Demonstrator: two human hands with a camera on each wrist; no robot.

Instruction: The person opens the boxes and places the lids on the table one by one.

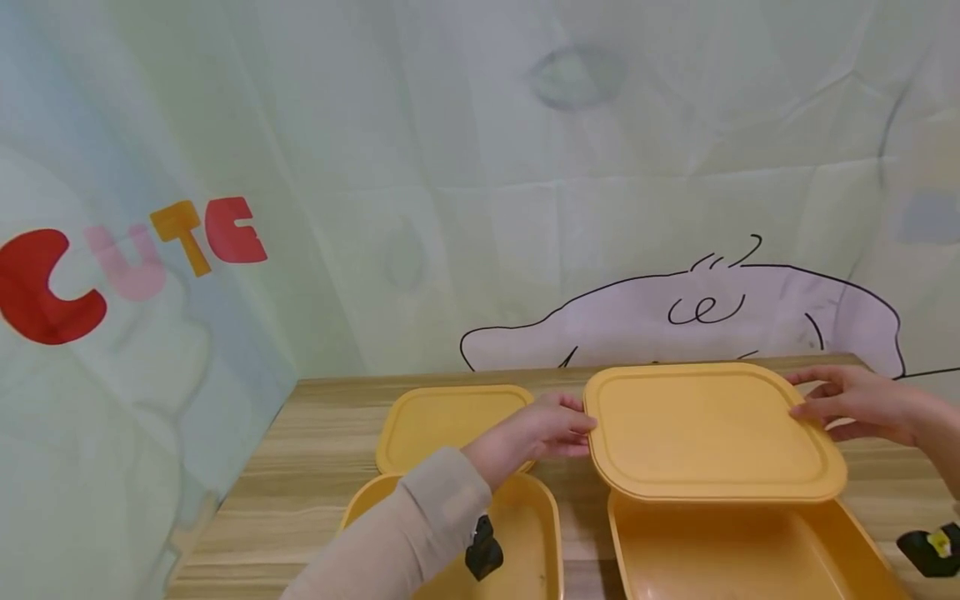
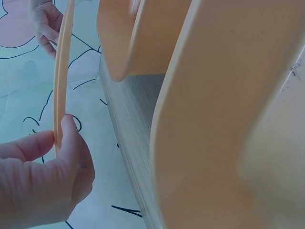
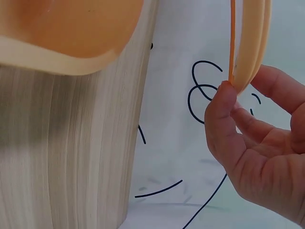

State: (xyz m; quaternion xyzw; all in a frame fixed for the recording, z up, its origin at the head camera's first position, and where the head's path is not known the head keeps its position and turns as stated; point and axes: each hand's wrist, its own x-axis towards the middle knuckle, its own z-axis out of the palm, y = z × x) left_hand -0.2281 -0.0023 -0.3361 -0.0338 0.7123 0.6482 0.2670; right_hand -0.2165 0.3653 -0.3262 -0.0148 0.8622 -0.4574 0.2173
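A yellow-orange rounded rectangular lid (image 1: 716,433) is held up between both hands, tilted, over the back part of the right-hand plastic box (image 1: 750,550). My left hand (image 1: 551,427) pinches the lid's left edge; in the left wrist view thumb and fingers grip the thin rim (image 2: 62,81) from both sides. At the opposite edge my right hand (image 1: 862,404) holds the lid by its right side. The right wrist view shows its fingertips on the lid's edge (image 3: 250,43). Much of that box is out of the head view or behind the lid.
To the left stands a second yellow-orange box (image 1: 525,533), partly hidden by the left sleeve (image 1: 420,521). A matching lid (image 1: 446,425) lies behind it on the wood-grain table (image 1: 300,467). A printed curtain (image 1: 420,208) hangs along the table's back edge.
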